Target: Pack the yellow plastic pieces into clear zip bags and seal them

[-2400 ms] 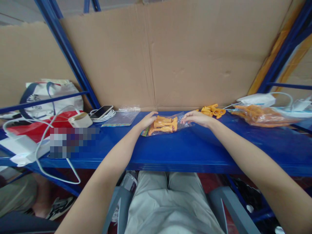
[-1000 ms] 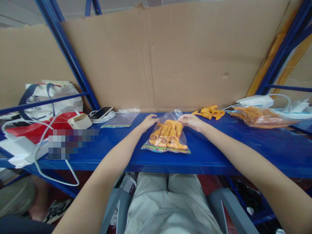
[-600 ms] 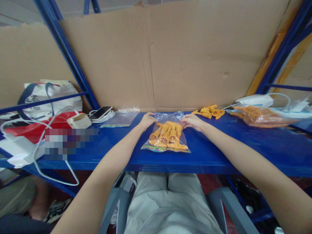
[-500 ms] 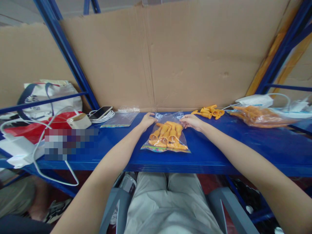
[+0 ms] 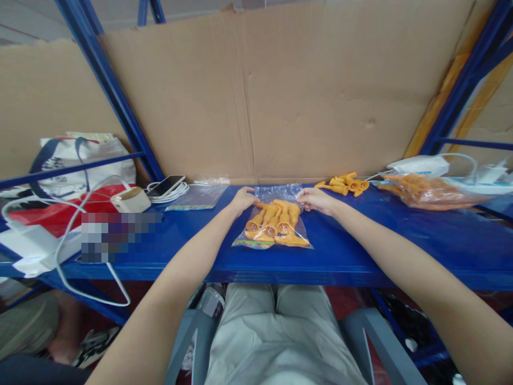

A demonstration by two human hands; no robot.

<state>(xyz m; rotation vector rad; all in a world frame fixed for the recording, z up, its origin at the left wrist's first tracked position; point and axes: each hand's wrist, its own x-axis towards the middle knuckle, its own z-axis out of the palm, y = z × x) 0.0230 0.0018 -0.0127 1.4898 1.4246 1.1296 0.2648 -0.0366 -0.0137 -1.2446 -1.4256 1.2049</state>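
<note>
A clear plastic bag (image 5: 276, 191) lies flat on the blue tabletop in front of me. Inside it are several orange plastic pieces (image 5: 276, 219), hollow and cone-like at one end; their exact kind I cannot make out. My left hand (image 5: 242, 200) grips the bag's far left edge, fingers closed on the film. At the far right edge, my right hand (image 5: 315, 201) pinches the plastic between thumb and fingers. A printed coloured strip (image 5: 253, 244) runs along the bag's near edge.
Loose orange pieces (image 5: 347, 184) lie back right, beside a larger bag of orange pieces (image 5: 428, 191). Flat empty bags (image 5: 198, 194) and a phone (image 5: 167, 185) on coiled cable lie back left. A charger (image 5: 130, 199), cords and a tote bag (image 5: 92, 166) fill the left. Cardboard (image 5: 320, 96) stands behind.
The bag's far edge looks flatter and more spread between my hands. Both hands stay in nearly the same place, and the orange pieces have hardly moved.
</note>
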